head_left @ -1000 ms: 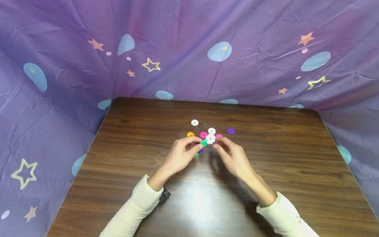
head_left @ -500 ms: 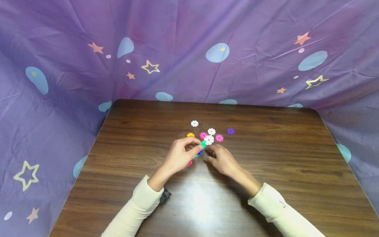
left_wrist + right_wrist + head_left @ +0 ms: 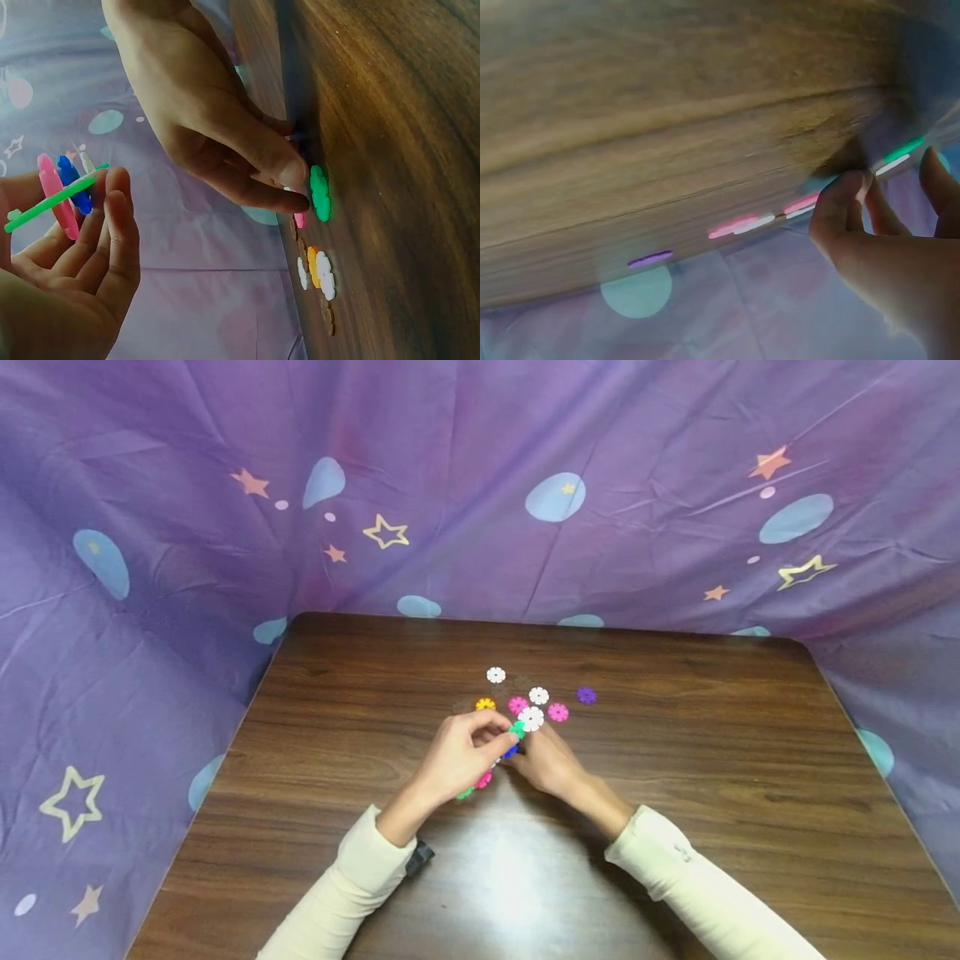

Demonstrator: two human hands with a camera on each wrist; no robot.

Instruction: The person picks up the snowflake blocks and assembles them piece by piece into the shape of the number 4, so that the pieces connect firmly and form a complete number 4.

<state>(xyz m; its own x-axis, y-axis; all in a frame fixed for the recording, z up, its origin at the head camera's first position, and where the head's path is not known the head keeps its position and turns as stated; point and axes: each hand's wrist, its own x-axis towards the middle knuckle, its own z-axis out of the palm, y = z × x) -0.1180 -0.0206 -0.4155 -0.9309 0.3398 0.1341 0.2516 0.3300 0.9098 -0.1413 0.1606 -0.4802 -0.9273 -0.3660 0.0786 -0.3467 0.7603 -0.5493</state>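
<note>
My left hand (image 3: 461,752) pinches a small build of notched plastic discs above the table. In the left wrist view the left hand (image 3: 82,262) holds a green disc (image 3: 52,199) seen edge-on, which crosses a pink disc (image 3: 57,196), a blue disc (image 3: 73,184) and partly hidden white. My right hand (image 3: 551,760) reaches low under the build; its fingertips are hidden from the head view. In the left wrist view its thumb and forefinger come down near the tabletop beside a loose green disc (image 3: 320,193). No disc shows plainly between those fingers.
Loose discs lie on the brown wooden table (image 3: 712,752): a white disc (image 3: 496,675), another white disc (image 3: 538,695), a yellow-orange disc (image 3: 485,704), pink discs such as this pink disc (image 3: 558,712), and a purple disc (image 3: 587,695). A purple patterned curtain (image 3: 450,485) hangs behind.
My right hand has left the white disc end of the build and moved down and left, beneath the left hand. The left hand keeps its grip, almost unmoved. More pink and green show below it.
</note>
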